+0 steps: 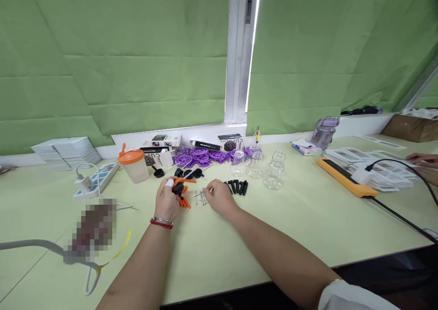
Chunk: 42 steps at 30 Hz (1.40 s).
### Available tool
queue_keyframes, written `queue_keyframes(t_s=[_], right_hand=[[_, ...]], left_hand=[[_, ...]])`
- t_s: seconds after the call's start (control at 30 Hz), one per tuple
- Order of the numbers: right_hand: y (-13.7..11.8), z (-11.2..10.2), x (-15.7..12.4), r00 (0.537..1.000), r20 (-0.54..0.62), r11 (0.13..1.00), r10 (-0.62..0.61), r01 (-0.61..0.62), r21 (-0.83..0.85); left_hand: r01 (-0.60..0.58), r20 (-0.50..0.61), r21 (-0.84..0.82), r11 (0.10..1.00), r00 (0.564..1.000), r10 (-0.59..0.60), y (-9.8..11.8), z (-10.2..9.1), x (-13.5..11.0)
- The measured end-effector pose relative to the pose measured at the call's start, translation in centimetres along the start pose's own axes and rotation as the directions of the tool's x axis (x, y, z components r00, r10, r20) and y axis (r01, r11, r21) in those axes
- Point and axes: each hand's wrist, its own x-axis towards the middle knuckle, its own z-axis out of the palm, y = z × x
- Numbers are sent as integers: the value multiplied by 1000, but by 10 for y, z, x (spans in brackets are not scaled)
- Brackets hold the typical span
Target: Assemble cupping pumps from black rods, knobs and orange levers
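My left hand (pixel 167 200), with a white cover on one fingertip, is closed around a black round-ended part (pixel 178 188). Orange plastic pieces (pixel 185 202) show at and below its fingers; which of them it grips I cannot tell. My right hand (pixel 219 197) has its fingertips pressed together at a small row of metal pins (pixel 202 198) on the table. Whether a pin is between the fingertips is hidden. Short black handle-like pieces (pixel 237 186) lie just right of this hand. Behind the left hand are black knobs with metal rods (pixel 189 173).
Purple plastic parts (pixel 200 156) and boxes (pixel 166 140) line the back. Clear cups (pixel 274 169) stand right of centre, a shaker bottle (pixel 134 165) and power strip (pixel 96 182) at left. An orange-black power strip (pixel 345 178) and another person's hand (pixel 422 159) are at right.
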Motion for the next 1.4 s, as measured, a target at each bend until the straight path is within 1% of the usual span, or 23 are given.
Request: queue_keyframes(t_s=[0.07, 0.1, 0.13, 0.2, 0.27, 0.33, 0.4, 0.47, 0.57, 0.63, 0.73, 0.93, 1.1, 1.2, 1.33, 1.4], right_hand=[[4, -23, 1, 999, 29, 977, 39, -45, 207], [6, -33, 1, 999, 8, 954, 35, -35, 298], [6, -43, 1, 999, -42, 923, 20, -3, 384], [6, -56, -1, 990, -142, 857, 13, 63, 512], [4, -59, -3, 981, -196, 812, 3, 112, 573], [1, -56, -6, 980, -197, 800, -23, 136, 585], [0, -50, -8, 988, -151, 797, -43, 124, 591], [0, -44, -9, 996, -83, 798, -41, 83, 597], [1, -42, -9, 1000, 4, 818, -29, 22, 575], [2, -42, -8, 999, 32, 828, -26, 3, 561], [2, -42, -7, 999, 47, 821, -23, -8, 571], [8, -36, -5, 998, 56, 828, 14, -43, 558], [14, -35, -3, 999, 35, 848, -10, -10, 530], [16, -34, -2, 1000, 16, 835, -5, -5, 550], [16, -32, -1, 1000, 10, 812, 21, -23, 583], [16, -31, -1, 1000, 13, 815, 14, -19, 579]], left_hand=[[70, 71, 20, 997, 995, -72, 0, 4, -5], [121, 109, 30, 992, 986, -124, 1, 7, -9], [182, 155, 36, 983, 970, -186, 1, 11, -13], [295, 263, 39, 955, 919, -295, 1, 19, -24], [375, 392, 49, 926, 845, -363, 1, 29, -36], [430, 476, 74, 900, 778, -411, -1, 38, -47], [485, 517, 89, 870, 724, -456, -5, 45, -56], [526, 536, 79, 847, 694, -481, -9, 49, -61], [553, 551, 51, 832, 679, -485, -14, 52, -64], [555, 556, 41, 831, 678, -480, -16, 52, -63], [553, 562, 38, 832, 677, -476, -17, 49, -61], [558, 560, 47, 828, 672, -485, -19, 46, -59], [583, 556, 32, 812, 665, -498, -18, 47, -59], [581, 561, 30, 813, 664, -495, -17, 47, -59], [596, 579, 41, 802, 640, -505, -17, 45, -59], [599, 575, 43, 800, 640, -510, -17, 45, -59]])
